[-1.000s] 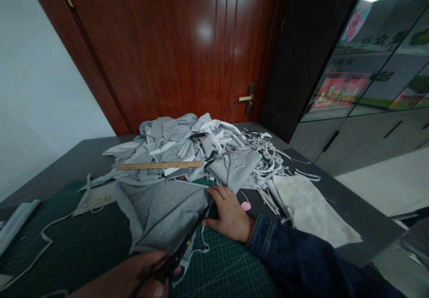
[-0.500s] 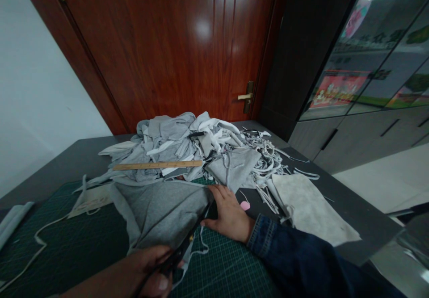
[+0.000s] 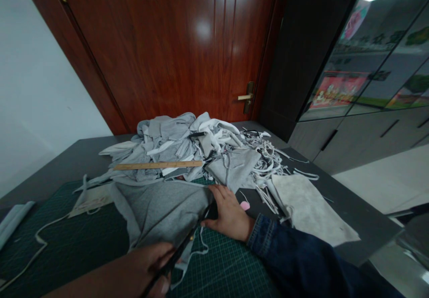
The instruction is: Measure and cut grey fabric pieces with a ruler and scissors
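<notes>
My left hand (image 3: 150,266) enters at the bottom and is shut on the handles of black-handled fabric scissors (image 3: 177,253). Their blades run up along the edge of a grey knit fabric piece (image 3: 161,213), close to my right hand. Whether the cloth lies between the blades is hidden. My right hand (image 3: 229,213), in a dark denim sleeve (image 3: 284,253), lies flat and open on that fabric's right corner. A small pink piece of tailor's chalk (image 3: 245,205) sits just beyond my right fingers.
A green self-healing cutting mat (image 3: 228,266) lies on the dark table (image 3: 362,208). Behind it is a heap of grey and white fabric scraps (image 3: 174,141) with a wooden ruler (image 3: 157,165) on it. A beige fabric sheet (image 3: 308,208) lies right. A door and cabinets stand beyond.
The scissors have moved a little farther up the fabric edge toward my right hand. My right hand stays in place, and the view has levelled slightly.
</notes>
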